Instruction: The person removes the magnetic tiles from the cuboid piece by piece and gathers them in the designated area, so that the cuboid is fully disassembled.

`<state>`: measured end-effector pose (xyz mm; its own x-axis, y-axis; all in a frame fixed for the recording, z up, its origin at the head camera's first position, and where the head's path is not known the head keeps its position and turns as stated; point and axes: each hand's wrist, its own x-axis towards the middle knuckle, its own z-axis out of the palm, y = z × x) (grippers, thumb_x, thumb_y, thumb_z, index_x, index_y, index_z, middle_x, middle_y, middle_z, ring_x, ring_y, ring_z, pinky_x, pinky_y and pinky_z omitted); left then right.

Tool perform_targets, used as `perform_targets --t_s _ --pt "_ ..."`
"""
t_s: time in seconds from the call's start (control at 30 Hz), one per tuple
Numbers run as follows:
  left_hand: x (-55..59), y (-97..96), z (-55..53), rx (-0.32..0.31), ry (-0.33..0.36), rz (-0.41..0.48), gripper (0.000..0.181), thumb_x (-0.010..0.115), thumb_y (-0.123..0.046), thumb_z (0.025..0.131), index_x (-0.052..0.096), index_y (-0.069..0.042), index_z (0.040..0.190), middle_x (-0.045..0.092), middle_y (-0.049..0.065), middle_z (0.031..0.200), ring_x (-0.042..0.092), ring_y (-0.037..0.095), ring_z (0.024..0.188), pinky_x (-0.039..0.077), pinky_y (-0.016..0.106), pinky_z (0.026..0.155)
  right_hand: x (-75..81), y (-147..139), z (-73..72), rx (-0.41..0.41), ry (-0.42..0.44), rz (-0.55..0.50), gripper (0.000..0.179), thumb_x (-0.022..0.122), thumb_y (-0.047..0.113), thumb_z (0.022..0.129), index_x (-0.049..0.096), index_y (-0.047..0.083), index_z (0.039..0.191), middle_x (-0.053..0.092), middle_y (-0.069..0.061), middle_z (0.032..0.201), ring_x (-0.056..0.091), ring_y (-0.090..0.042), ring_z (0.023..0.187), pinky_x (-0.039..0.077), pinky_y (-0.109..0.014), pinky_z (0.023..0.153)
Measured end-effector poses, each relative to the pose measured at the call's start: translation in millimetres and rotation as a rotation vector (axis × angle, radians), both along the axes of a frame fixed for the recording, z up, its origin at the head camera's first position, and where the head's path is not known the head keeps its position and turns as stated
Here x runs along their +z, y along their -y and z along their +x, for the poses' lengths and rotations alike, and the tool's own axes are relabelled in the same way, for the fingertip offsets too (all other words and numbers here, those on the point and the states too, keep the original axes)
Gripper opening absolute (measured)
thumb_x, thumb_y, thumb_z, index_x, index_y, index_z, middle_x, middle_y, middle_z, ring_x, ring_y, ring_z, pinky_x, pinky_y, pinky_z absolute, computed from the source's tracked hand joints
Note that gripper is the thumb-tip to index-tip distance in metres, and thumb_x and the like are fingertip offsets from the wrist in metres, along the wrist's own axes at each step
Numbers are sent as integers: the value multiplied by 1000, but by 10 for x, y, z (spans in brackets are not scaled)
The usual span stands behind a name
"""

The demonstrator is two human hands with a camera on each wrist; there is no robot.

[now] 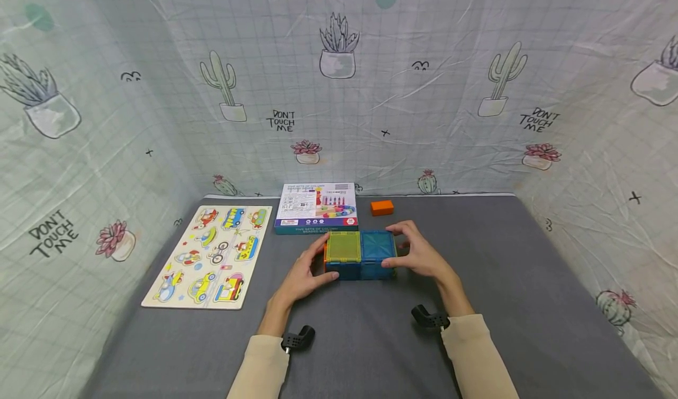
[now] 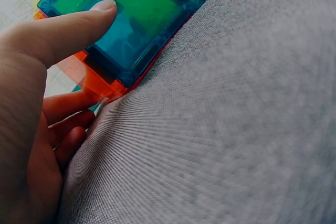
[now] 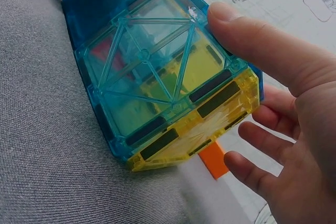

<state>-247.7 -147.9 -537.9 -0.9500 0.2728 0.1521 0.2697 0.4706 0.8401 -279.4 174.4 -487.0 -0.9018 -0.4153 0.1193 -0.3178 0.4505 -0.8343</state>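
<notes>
A box built of translucent magnetic tiles (image 1: 344,247) lies on the grey cloth, formed like two joined cubes. Its top has a yellow tile on the left and a blue one on the right; the front is blue. My left hand (image 1: 304,275) grips the left end, thumb against the blue front tile (image 2: 126,51) and fingers by the orange end tile (image 2: 100,82). At the other end my right hand (image 1: 415,252) holds the box between its thumb and a finger behind it. The yellow end tile (image 3: 210,121) shows below that thumb, with the other fingers spread apart from it.
On the left lies a wooden vehicle puzzle board (image 1: 203,258). A printed bead-set carton (image 1: 316,206) stands behind the tile box. Right of the carton is a small orange block (image 1: 382,208). A patterned curtain (image 1: 392,105) hangs around the back and sides.
</notes>
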Motion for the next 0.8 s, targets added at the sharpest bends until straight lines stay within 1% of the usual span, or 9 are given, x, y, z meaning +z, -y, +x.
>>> perform_targets --t_s 0.13,0.2,0.23,0.37,0.4,0.43,0.5,0.67,0.8 --pt "-5 9 3 10 12 -4 92 81 -39 81 25 -54 152 50 3 153 41 31 138 28 62 118 -7 15 2 5 0 -3 74 85 23 79 49 7 141 39 -16 139 43 -43 123 47 -59 100" --pt "-5 12 -3 6 11 1 92 81 -40 81 25 -54 152 50 2 153 42 30 139 28 61 119 57 42 39 6 6 -1 73 84 18 79 48 3 140 39 -19 138 42 -42 123 46 -61 99" --pt "-3 11 -8 3 10 4 91 80 -41 82 25 -53 153 49 1 153 42 29 139 29 60 119 54 42 39 6 2 -3 73 84 17 79 48 3 140 39 -19 138 42 -42 123 46 -61 99" --pt "0 8 -32 -19 -1 30 85 77 -42 85 26 -50 153 50 1 151 48 27 135 34 57 116 44 25 37 7 -13 5 74 85 22 79 49 3 140 40 -17 137 42 -40 124 49 -54 96" --pt "5 6 -35 -23 -3 34 84 76 -43 86 27 -50 153 51 2 150 49 26 133 35 56 115 29 12 33 7 -21 3 75 86 25 79 49 5 140 40 -15 137 43 -40 124 49 -51 95" --pt "10 7 -36 -27 -4 37 83 76 -42 86 27 -49 153 52 2 150 50 26 131 37 55 114 -30 -8 -1 4 -27 3 76 86 28 78 49 7 141 40 -14 137 43 -40 124 50 -48 94" --pt "12 12 -47 -33 -11 40 81 75 -42 87 28 -48 153 54 3 148 52 26 128 39 54 110 -34 -11 -4 0 -28 9 77 86 30 78 49 7 141 40 -13 137 43 -40 124 50 -45 94" --pt "11 31 -64 -25 -24 33 78 74 -41 87 31 -47 152 56 3 146 54 26 126 40 50 106 -26 -4 -5 2 -30 10 78 87 29 77 48 8 141 40 -12 136 43 -40 123 49 -42 92" --pt "6 41 -64 -24 -32 37 78 74 -43 87 32 -45 152 57 2 145 54 25 124 41 48 105 8 15 3 1 -56 0 79 89 27 76 47 9 140 39 -12 135 42 -41 121 49 -42 90"
